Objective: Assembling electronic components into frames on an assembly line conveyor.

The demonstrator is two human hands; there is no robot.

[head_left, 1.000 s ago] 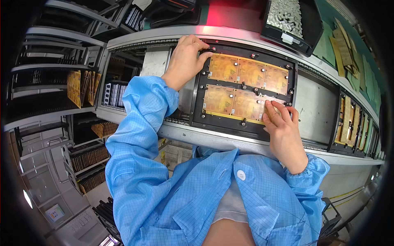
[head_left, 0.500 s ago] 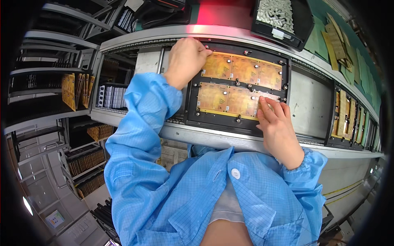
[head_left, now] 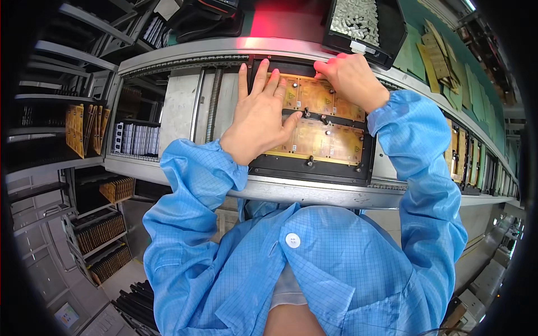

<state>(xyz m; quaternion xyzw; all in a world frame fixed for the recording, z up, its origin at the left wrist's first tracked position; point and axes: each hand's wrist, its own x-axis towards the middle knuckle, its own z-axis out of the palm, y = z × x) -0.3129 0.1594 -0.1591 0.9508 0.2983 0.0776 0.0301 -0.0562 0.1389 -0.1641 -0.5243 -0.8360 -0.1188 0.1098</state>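
Two amber circuit board panels, an upper one and a lower one, lie flat in a black frame fixture on the rails. Small black clamps stand along the panels' edges. My left hand is spread flat across the fixture's left side, covering the left ends of both panels; it holds nothing. Over the upper panel's far edge my right hand is closed, thumb and fingers together. Whatever its fingertips grip there is hidden, at a spot where a clamp stood visible before.
A metal conveyor rail runs along the near side. Beyond the fixture stands a black bin of small silvery parts. More fixtures with boards sit on the line at right. Racks of boards stand at left.
My left hand has opened from a pinch at the fixture's far left corner and now lies flat. My right hand has moved from the lower panel's right end to the upper panel's far edge.
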